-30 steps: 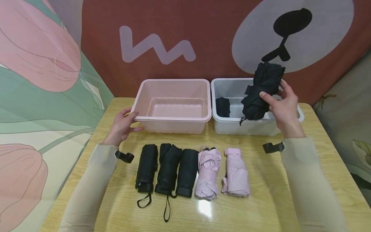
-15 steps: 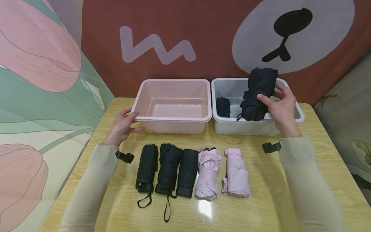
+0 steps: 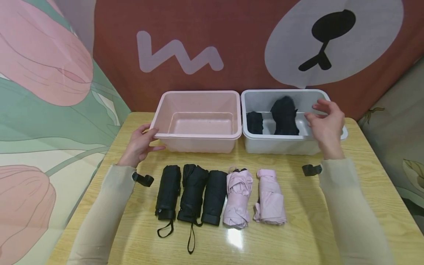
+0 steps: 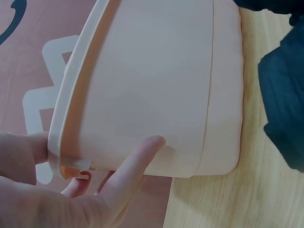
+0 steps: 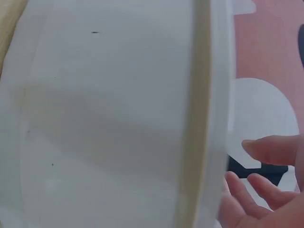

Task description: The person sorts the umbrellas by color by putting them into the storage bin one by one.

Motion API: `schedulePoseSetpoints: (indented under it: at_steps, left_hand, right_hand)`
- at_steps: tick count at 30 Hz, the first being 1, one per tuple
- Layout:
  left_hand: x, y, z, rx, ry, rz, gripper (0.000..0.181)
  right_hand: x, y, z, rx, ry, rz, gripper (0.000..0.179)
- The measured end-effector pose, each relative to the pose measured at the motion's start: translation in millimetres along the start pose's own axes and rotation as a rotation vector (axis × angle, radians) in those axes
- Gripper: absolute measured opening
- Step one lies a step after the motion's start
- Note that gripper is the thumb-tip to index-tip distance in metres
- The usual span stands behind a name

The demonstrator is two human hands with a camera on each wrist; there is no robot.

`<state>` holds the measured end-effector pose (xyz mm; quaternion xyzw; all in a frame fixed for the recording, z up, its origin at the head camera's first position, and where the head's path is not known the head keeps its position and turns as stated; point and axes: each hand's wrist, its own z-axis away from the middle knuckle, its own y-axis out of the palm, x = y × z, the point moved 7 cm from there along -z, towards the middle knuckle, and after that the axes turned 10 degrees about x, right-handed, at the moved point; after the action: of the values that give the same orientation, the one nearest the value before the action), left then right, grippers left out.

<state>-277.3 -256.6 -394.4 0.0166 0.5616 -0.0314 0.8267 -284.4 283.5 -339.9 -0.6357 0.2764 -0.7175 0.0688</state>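
At its near left corner, the pink plastic bin (image 3: 198, 144) is gripped by my left hand (image 3: 140, 143). In the left wrist view the thumb (image 4: 147, 147) lies along the bin's outer wall, fingers at the rim. My right hand (image 3: 327, 127) is over the right end of the white bin (image 3: 281, 146), fingers loosely bent around nothing. Inside that bin, a folded black umbrella (image 3: 285, 117) leans beside another black umbrella (image 3: 254, 123); the front wall hides their lower ends. From the right wrist, the hand (image 5: 266, 194) appears beyond the white bin's rim.
In front of the bins lies a row of folded umbrellas: black ones (image 3: 167, 193), (image 3: 191, 193), (image 3: 213, 197) and pink ones (image 3: 237, 198), (image 3: 269, 197). Two have wrist loops hanging toward me. A printed cloth (image 3: 185, 22) rises behind the wooden table (image 3: 139, 239).
My right hand lowered the black umbrella into the white bin and let go of it, then drew slightly to the right. The left hand and the pink bin stayed in place.
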Motion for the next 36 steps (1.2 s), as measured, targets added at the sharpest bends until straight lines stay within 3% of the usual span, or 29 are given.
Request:
schedulePoseSetpoints:
  at_steps: [10, 23, 30, 36]
  left_hand:
    - [0.9, -0.1, -0.7, -0.008, 0.000, 0.000, 0.063]
    - [2.3, -1.2, -0.3, -0.026, -0.003, -0.050, 0.063]
    - [2.6, -1.0, -0.3, -0.024, 0.003, -0.047, 0.060]
    - [2.3, -1.2, -0.3, -0.021, 0.001, -0.049, 0.061]
  right_hand:
    - [5.8, -26.7, 27.4, -0.121, -0.060, 0.043, 0.045]
    - [16.7, -32.3, 74.0, -0.066, -0.204, 0.061, 0.039]
    - [5.6, -20.5, 91.0, 0.063, -0.267, 0.151, 0.041]
    - [-13.6, 19.3, 109.5, 0.253, -0.321, 0.288, 0.046]
